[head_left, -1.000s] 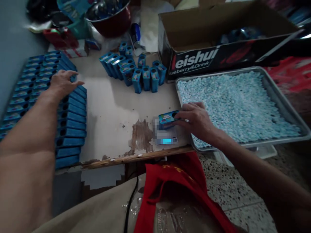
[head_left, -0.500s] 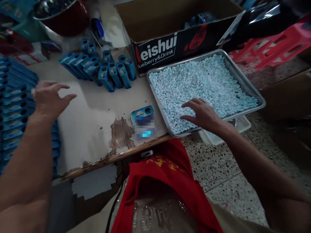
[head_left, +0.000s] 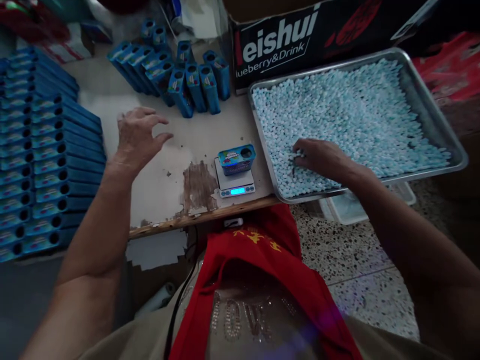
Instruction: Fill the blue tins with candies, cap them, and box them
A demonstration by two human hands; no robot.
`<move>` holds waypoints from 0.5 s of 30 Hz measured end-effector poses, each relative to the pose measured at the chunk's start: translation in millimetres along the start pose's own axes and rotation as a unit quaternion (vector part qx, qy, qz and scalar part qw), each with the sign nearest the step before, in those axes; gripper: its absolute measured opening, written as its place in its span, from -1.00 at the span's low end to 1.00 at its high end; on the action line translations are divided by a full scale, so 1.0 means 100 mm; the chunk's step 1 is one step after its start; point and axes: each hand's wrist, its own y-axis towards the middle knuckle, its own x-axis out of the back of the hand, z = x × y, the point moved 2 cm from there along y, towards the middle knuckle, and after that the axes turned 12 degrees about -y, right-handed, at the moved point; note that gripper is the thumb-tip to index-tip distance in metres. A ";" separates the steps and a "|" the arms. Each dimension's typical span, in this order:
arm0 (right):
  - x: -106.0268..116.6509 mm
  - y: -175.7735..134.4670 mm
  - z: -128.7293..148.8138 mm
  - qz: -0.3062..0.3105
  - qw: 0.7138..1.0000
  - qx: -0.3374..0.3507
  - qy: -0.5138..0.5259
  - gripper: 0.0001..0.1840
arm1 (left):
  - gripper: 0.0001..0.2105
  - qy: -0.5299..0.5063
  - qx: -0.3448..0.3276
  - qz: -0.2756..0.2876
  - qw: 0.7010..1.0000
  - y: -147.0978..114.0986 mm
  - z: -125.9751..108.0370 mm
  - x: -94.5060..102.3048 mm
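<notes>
My right hand [head_left: 320, 157] is down in the metal tray [head_left: 380, 179], fingers curled and thumb drawn close to them on the small pale-blue and white candies [head_left: 348, 107]. Left of the tray, a small digital scale [head_left: 228, 185] with a lit display carries one blue candy box [head_left: 237, 160], its round dark hole facing up. My left hand [head_left: 140, 132] hovers over the worn tabletop with thumb and fingers apart, holding nothing. The nearest things to it are several blue boxes [head_left: 182, 95] standing in a loose group behind it.
Stacked rows of blue boxes [head_left: 48, 170] fill the left side. A black printed carton [head_left: 277, 50] stands behind the tray. The wooden table edge [head_left: 202, 218] runs in front of me, and a clear plastic container [head_left: 348, 210] sits below the tray.
My right hand has lowered into the candies and its fingers have closed in. The left hand is nearer the scale, still open. The view has shifted, so the table appears higher and further right.
</notes>
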 end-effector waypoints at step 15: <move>0.14 -0.08 0.04 -0.052 0.979 -0.108 0.162 -0.81 | -0.36 -0.279 -0.026 0.032 0.959 -0.86 -0.87 -0.40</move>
